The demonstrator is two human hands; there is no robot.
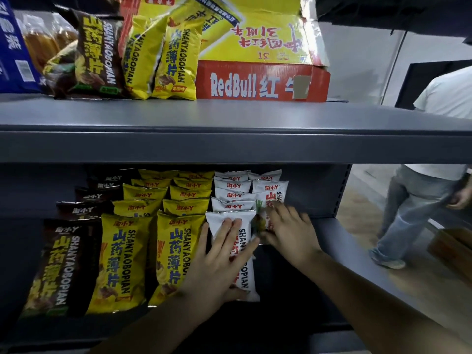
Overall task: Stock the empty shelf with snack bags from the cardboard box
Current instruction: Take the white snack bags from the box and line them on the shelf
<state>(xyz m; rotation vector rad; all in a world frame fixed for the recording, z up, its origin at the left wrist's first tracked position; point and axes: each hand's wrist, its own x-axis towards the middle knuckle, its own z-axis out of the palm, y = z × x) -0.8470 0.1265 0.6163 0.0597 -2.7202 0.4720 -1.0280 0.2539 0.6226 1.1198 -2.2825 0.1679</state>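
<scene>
On the lower grey shelf (339, 241) stand rows of snack bags: black ones (58, 267) at the left, yellow ones (120, 259) in the middle, white ones (231, 186) at the right. My left hand (217, 261) lies flat with straight fingers on the front white bag (245, 267). My right hand (286, 231), blurred, grips another white bag (270, 198) just to the right of it. The red and yellow RedBull cardboard box (258, 80) sits on the upper shelf, with more snack bags (176, 60) leaning beside it.
The upper shelf board (229, 118) juts out above the lower bay. A blue carton (12, 54) stands at the top left. A person in jeans (413, 208) stands at the right, near a brown cardboard box (452, 249) on the floor.
</scene>
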